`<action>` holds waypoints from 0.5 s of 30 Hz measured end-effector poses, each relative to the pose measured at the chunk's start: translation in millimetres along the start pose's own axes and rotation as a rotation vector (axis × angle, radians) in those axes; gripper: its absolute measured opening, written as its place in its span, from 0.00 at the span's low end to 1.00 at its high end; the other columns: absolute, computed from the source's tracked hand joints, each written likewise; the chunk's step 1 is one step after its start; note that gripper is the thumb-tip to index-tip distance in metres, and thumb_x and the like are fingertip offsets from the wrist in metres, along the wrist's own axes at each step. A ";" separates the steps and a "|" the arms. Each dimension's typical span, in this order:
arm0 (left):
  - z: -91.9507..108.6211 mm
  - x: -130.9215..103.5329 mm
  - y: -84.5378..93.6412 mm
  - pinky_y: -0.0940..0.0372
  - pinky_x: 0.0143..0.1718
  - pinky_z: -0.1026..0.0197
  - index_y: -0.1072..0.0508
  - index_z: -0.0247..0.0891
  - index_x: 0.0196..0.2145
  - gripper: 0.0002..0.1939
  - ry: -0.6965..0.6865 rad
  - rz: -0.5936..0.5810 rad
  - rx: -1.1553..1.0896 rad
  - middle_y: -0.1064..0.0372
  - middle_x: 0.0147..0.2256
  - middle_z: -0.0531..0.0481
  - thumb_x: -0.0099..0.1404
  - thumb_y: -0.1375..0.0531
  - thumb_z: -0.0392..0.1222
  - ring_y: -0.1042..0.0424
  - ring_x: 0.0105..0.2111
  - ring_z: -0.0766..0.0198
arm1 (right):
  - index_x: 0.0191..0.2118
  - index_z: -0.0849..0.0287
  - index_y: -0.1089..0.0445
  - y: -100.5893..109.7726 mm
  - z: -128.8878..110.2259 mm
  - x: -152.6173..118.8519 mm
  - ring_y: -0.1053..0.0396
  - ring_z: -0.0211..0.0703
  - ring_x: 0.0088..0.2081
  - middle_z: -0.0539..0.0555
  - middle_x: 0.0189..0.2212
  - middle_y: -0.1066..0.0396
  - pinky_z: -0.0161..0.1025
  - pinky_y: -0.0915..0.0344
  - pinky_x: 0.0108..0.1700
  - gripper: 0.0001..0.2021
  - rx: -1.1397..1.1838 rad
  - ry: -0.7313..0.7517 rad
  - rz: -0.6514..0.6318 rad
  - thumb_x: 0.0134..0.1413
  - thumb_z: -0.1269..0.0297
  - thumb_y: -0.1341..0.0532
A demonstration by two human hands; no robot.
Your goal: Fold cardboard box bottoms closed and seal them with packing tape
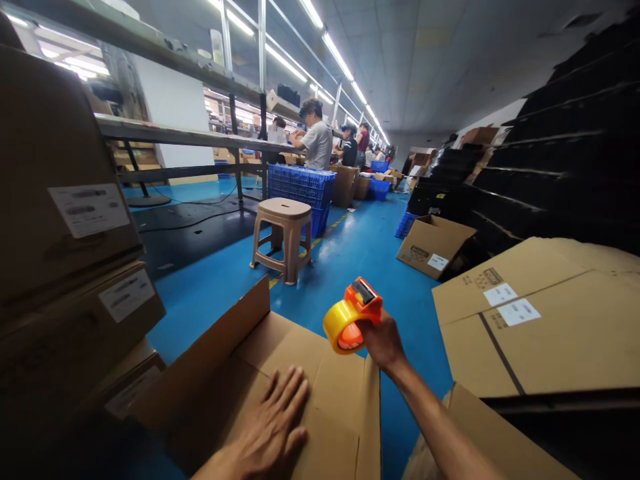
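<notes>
In the head view, my right hand (384,339) is closed around the handle of an orange tape dispenser (367,297). A roll of yellow tape (336,321) is mounted on it, facing left. The dispenser is held up over the right far corner of a cardboard box (330,373). My left hand (273,420) lies flat on the box's cardboard, fingers stretched out and holding nothing. One flap (220,347) stands up along the box's left side. The near part of the box is cut off by the frame's lower edge.
Stacked labelled cartons (75,160) rise at the left. A beige plastic stool (284,213) and blue crates (303,183) stand ahead, near a long workbench (175,133) with seated people. Flattened cardboard (555,300), an open carton (433,243) and dark stacks (565,167) line the right.
</notes>
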State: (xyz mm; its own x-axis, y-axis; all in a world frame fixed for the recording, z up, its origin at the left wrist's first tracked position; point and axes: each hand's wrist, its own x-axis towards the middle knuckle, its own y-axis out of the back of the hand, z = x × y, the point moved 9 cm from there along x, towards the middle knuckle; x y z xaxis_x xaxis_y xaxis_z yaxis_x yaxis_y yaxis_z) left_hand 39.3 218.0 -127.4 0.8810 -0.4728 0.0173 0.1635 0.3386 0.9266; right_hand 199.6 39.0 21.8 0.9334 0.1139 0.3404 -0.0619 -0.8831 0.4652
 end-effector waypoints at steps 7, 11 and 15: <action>39.7 -2.9 -27.9 0.51 0.72 0.33 0.70 0.47 0.75 0.45 -0.251 0.060 0.059 0.60 0.73 0.44 0.74 0.47 0.61 0.52 0.72 0.41 | 0.40 0.60 0.27 7.6 2.7 -1.4 0.28 0.50 0.35 0.56 0.35 0.21 0.44 0.33 0.39 0.18 0.008 -0.011 0.093 0.47 0.54 0.42; 39.6 -6.8 -28.1 0.53 0.74 0.40 0.65 0.43 0.75 0.45 -0.274 0.182 0.145 0.56 0.73 0.44 0.73 0.46 0.61 0.50 0.72 0.45 | 0.40 0.60 0.26 32.9 4.1 -26.6 0.25 0.53 0.39 0.60 0.38 0.20 0.47 0.28 0.41 0.21 0.150 -0.046 0.313 0.46 0.49 0.37; 45.0 -6.5 -22.1 0.48 0.72 0.38 0.67 0.43 0.75 0.45 -0.269 0.167 0.150 0.55 0.72 0.44 0.74 0.47 0.61 0.48 0.72 0.45 | 0.44 0.60 0.23 52.8 2.4 -71.5 0.23 0.51 0.41 0.60 0.43 0.19 0.45 0.26 0.43 0.25 0.330 -0.129 0.450 0.45 0.45 0.33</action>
State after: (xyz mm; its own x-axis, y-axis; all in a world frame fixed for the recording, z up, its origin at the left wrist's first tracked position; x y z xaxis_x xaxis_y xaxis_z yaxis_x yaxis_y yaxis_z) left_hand 9.9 177.0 -131.0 0.7381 -0.6254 0.2532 -0.0576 0.3154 0.9472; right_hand 130.5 -16.8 20.0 0.8777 -0.3440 0.3337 -0.3684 -0.9296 0.0108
